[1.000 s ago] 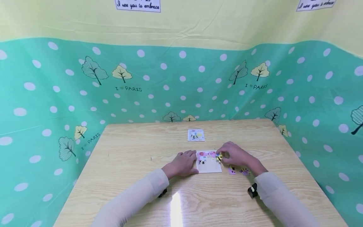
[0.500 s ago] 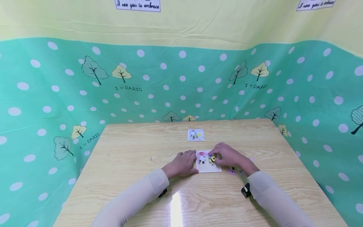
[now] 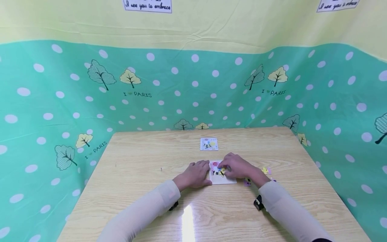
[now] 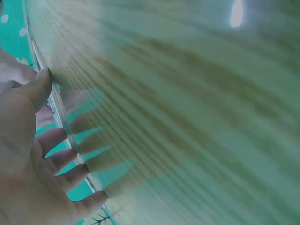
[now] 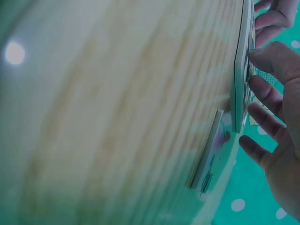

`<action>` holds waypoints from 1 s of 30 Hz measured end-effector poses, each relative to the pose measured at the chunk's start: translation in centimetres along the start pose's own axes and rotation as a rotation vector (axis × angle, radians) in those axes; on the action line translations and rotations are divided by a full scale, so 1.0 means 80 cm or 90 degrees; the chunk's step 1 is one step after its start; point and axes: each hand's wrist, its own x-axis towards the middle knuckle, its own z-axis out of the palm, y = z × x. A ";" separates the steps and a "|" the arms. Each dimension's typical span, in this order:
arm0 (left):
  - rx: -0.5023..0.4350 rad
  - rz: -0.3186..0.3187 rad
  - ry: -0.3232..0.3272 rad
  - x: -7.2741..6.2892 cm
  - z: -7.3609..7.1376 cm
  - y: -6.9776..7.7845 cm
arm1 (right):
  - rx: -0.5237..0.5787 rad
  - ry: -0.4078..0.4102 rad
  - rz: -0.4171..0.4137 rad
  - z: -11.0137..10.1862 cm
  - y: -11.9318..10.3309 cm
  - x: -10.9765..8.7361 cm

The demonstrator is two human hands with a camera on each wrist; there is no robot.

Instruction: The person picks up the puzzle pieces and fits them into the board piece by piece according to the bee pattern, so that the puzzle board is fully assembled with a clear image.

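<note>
A white jigsaw puzzle board (image 3: 223, 180) lies on the table, with a red-and-pink patch and several pieces in its upper left part. My left hand (image 3: 198, 174) rests along the board's left side, its fairly straight, spread fingers touching the edge in the left wrist view. With thumb and fingertips, my right hand (image 3: 237, 167) pinches a yellow-and-black puzzle piece (image 3: 222, 170) low over the board, against the pieces there. Seen from the right wrist, the right hand (image 5: 281, 103) bends over the board edge (image 5: 240, 70); the held piece is largely hidden there.
Loose puzzle pieces lie right of the board: a yellow one (image 3: 265, 170) and a pink-and-black one (image 3: 247, 182), partly behind the right forearm. A picture card (image 3: 209, 144) with a bee lies beyond the board. A dotted green curtain (image 3: 193, 90) surrounds the wooden table (image 3: 145, 158).
My right hand has carried the yellow-and-black piece leftward from the board's right edge to beside the pieces on the left. The left hand stays in place. More loose pieces show at the right.
</note>
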 end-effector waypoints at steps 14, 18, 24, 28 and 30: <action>0.009 0.004 0.000 0.001 -0.003 -0.002 | -0.074 -0.007 -0.024 -0.005 -0.006 0.003; 0.012 0.003 0.000 0.002 -0.002 -0.003 | -0.082 -0.003 -0.035 -0.008 -0.008 0.002; 0.015 -0.001 0.000 0.002 -0.001 -0.003 | -0.074 -0.015 -0.041 -0.012 -0.011 -0.001; 0.013 0.003 0.001 0.001 0.000 -0.002 | -0.051 -0.013 -0.022 -0.016 -0.007 -0.006; 0.013 0.005 0.002 0.001 0.001 -0.002 | -0.034 -0.003 -0.003 -0.018 -0.003 -0.011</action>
